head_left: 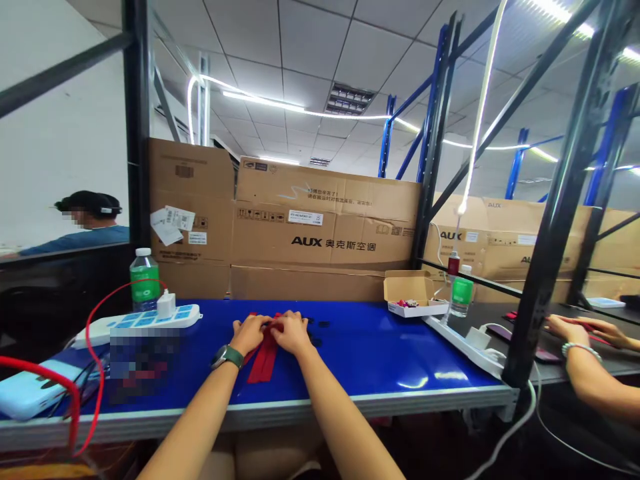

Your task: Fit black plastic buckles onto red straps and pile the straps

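Observation:
My left hand (253,334) and my right hand (291,332) meet near the middle of the blue table top (380,353), with their fingers closed on a red fabric strap (263,358). Its loose length hangs toward me across the table, and my fingers hide the gathered upper part. Several small black pieces (319,327) lie just past my right hand. A dark watch (227,356) sits on my left wrist.
A white power strip (155,319) with blue switches, a water bottle (145,280) and a red cable (93,347) stand left. A small open carton (413,297) and green bottle (461,297) stand right. A co-worker's hands (580,330) work at a dark neighbouring table beyond a black post (533,293).

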`<state>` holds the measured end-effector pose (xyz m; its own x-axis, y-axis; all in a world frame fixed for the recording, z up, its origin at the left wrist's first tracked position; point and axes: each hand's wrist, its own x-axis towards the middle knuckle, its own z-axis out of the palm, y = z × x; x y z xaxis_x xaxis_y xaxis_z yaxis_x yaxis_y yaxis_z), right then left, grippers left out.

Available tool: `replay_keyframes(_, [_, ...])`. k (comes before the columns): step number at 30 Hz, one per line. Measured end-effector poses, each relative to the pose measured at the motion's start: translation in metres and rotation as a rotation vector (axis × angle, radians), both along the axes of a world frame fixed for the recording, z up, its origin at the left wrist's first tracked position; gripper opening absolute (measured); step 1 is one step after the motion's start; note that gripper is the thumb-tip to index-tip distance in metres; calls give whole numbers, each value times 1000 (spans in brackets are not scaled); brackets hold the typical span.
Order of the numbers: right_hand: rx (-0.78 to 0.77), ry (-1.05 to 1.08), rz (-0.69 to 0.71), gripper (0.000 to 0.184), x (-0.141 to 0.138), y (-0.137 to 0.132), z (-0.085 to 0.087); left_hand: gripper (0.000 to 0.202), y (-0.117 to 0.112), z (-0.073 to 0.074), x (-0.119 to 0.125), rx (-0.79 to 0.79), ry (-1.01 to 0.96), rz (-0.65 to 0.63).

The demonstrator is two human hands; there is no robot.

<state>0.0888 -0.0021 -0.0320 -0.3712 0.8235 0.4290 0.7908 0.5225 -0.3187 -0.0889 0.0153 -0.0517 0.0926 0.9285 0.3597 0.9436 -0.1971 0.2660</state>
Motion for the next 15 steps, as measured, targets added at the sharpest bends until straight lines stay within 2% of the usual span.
replay_keyframes(3, [21, -106, 78, 31, -3, -6, 3, 39, -5, 1, 0, 25, -3, 85])
replay_keyframes(9, [-15, -135, -7, 27, -5, -4, 1, 60, -15, 6, -1, 89, -12, 172])
replay_keyframes(15, [-44, -144, 218, 37, -8, -5, -2, 45, -11, 2, -2, -71, -61, 168])
